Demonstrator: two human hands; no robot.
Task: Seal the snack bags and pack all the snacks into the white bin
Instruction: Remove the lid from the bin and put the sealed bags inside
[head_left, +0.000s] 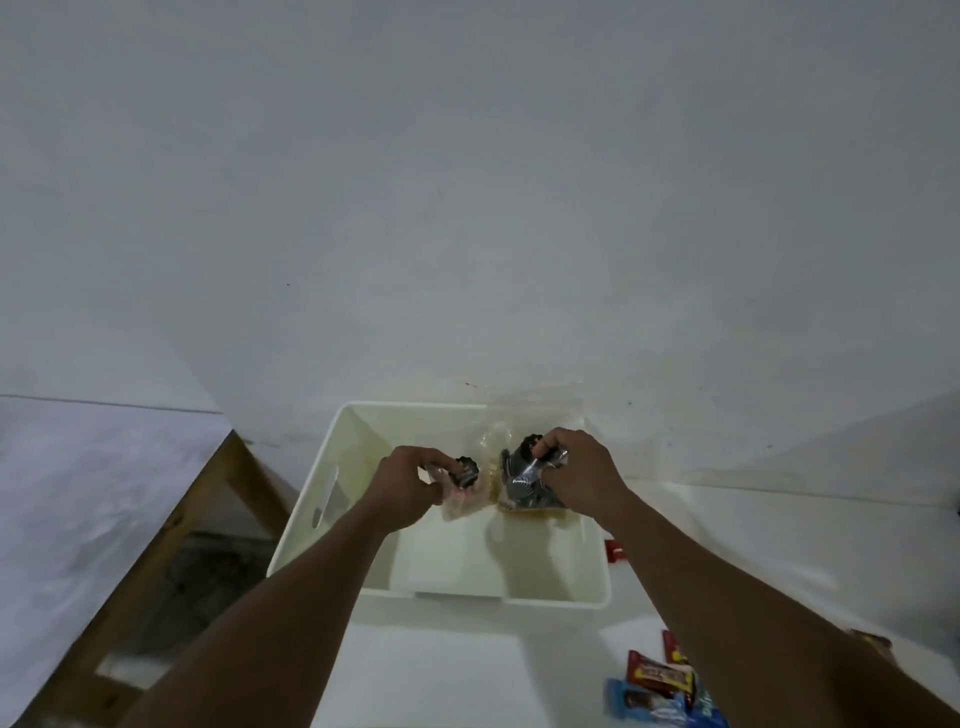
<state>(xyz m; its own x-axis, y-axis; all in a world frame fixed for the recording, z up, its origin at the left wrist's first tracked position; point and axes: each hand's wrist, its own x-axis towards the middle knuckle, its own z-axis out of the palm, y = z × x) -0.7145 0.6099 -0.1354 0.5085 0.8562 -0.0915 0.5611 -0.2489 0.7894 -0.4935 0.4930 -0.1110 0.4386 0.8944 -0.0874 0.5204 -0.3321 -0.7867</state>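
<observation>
The white bin (332, 499) stands on the white table, against the wall. Both my hands reach over its far half. My left hand (410, 483) pinches a small clear snack bag (465, 501) with pale pink contents and a dark cookie at its top. My right hand (582, 478) grips a second clear bag (524, 486) full of dark round cookies, its loose top rising toward the wall. The two bags hang side by side, almost touching, above the bin's floor. Whether either bag is sealed is unclear.
Several wrapped snacks lie on the table at the near right: a red-and-yellow bar (660, 675), a blue packet (654, 706) and another red wrapper (672, 647). A small red packet (615, 551) sits beside the bin's right wall. A wooden frame (171, 525) borders the left.
</observation>
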